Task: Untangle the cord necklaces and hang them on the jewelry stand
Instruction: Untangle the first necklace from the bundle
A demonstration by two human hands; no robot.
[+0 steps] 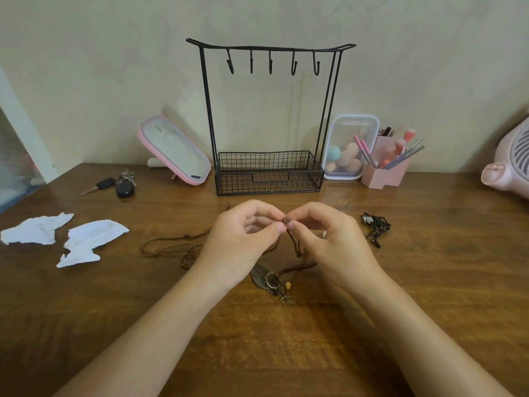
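Observation:
A black wire jewelry stand [269,110] with several bare hooks and a mesh basket base stands against the wall. In front of it, my left hand [243,236] and my right hand [326,239] meet above the table, both pinching a knot in the brown cord necklace [169,247]. Its cord trails in loops to the left on the wood. Its feather pendant and small charms [270,280] lie between my wrists. A black cord necklace [375,226] sits bunched up to the right of my right hand.
Torn white paper pieces [65,239] lie at the left. Keys [120,186] and a pink mirror [174,151] stand left of the stand. A clear box of sponges [347,149], a pink brush holder [385,167] and a pink fan [509,164] are at the right.

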